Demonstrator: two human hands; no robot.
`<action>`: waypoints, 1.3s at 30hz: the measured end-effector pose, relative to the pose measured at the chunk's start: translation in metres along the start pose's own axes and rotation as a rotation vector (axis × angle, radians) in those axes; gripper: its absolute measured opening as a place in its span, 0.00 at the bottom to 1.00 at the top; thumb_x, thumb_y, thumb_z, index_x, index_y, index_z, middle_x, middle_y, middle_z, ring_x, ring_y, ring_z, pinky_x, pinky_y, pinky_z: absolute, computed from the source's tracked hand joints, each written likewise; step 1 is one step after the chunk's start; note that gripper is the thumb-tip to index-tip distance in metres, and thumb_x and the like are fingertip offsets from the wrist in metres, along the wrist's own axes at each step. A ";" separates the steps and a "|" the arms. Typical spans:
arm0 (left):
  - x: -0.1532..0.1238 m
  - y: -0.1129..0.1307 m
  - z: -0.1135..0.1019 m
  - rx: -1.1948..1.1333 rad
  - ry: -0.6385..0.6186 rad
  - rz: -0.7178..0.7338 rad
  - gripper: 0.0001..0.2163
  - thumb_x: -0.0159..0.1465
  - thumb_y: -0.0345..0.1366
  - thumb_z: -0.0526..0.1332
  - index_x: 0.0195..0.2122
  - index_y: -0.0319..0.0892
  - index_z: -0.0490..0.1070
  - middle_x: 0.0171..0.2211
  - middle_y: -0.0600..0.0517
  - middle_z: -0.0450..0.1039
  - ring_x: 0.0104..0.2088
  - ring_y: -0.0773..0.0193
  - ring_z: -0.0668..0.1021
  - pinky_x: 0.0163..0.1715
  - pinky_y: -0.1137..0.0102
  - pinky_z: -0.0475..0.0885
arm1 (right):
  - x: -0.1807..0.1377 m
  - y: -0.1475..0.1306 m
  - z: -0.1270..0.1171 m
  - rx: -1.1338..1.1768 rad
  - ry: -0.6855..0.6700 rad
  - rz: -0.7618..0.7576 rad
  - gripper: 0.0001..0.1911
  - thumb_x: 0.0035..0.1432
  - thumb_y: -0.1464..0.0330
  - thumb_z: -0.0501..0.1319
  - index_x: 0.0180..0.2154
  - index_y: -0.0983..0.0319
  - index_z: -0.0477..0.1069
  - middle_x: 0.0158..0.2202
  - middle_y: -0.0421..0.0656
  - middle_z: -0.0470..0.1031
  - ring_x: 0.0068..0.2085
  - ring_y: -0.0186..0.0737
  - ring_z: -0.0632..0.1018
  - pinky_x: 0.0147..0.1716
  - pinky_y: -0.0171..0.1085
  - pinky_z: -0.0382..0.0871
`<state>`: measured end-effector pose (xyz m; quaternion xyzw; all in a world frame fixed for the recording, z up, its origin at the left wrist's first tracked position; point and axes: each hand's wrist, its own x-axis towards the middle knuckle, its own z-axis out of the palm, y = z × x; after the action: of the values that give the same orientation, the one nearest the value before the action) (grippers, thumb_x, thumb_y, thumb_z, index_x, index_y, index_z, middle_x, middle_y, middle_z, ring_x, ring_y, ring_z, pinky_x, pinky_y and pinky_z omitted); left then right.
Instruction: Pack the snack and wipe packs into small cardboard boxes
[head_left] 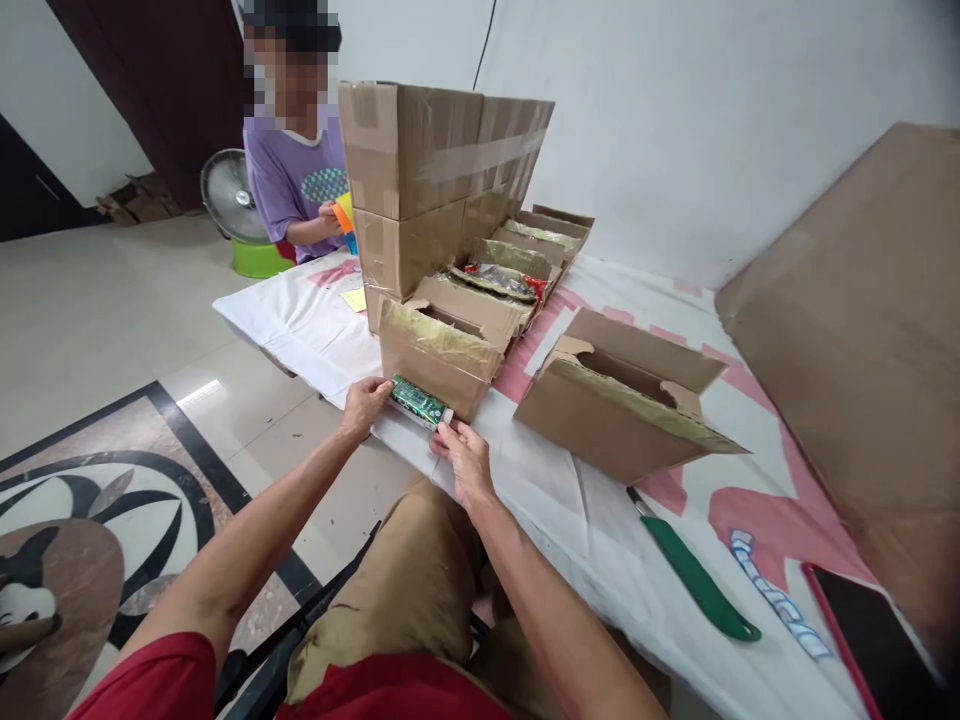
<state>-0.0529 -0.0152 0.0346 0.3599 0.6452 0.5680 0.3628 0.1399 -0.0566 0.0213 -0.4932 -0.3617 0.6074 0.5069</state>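
Observation:
A small green printed packet [418, 402] with a pale end is stretched between my two hands, over the table's near edge. My left hand [365, 405] pinches its left end, and the fingers of my right hand [465, 458] grip the right end. Right behind the packet stands an open cardboard box [439, 352] with its flaps up. Farther back in the same row, another open box holds shiny plastic packaging [502, 282] with red edges. To the right of my hands is a separate open cardboard box [607, 415].
Taped cartons [439, 150] are stacked at the back. A knife with a green cover or handle [697, 575] and a phone [877, 640] lie at right on the white and pink tablecloth [592, 520]. A person in a purple shirt [281, 180] and a fan [229, 195] are beyond.

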 end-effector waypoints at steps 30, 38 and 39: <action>0.004 -0.023 0.015 0.431 -0.191 0.365 0.21 0.59 0.37 0.68 0.55 0.42 0.76 0.52 0.43 0.75 0.38 0.58 0.84 0.48 0.55 0.83 | 0.022 -0.015 -0.013 -0.777 -0.201 -0.305 0.21 0.56 0.72 0.61 0.51 0.55 0.80 0.37 0.39 0.82 0.38 0.40 0.79 0.44 0.37 0.73; 0.020 -0.020 0.031 0.431 -0.199 0.383 0.21 0.59 0.37 0.69 0.55 0.42 0.76 0.51 0.43 0.76 0.36 0.59 0.83 0.46 0.56 0.83 | 0.039 -0.026 -0.017 -0.807 -0.164 -0.323 0.19 0.56 0.72 0.61 0.48 0.53 0.80 0.36 0.38 0.82 0.37 0.40 0.79 0.43 0.36 0.73; 0.021 -0.019 0.034 0.431 -0.196 0.381 0.22 0.59 0.37 0.69 0.55 0.42 0.76 0.51 0.43 0.76 0.36 0.59 0.83 0.46 0.57 0.83 | 0.041 -0.028 -0.017 -0.812 -0.157 -0.323 0.19 0.56 0.72 0.60 0.48 0.53 0.80 0.36 0.37 0.82 0.37 0.40 0.79 0.43 0.36 0.73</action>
<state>-0.0341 0.0176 0.0110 0.5961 0.6336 0.4386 0.2256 0.1635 -0.0115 0.0334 -0.5419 -0.6808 0.3647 0.3314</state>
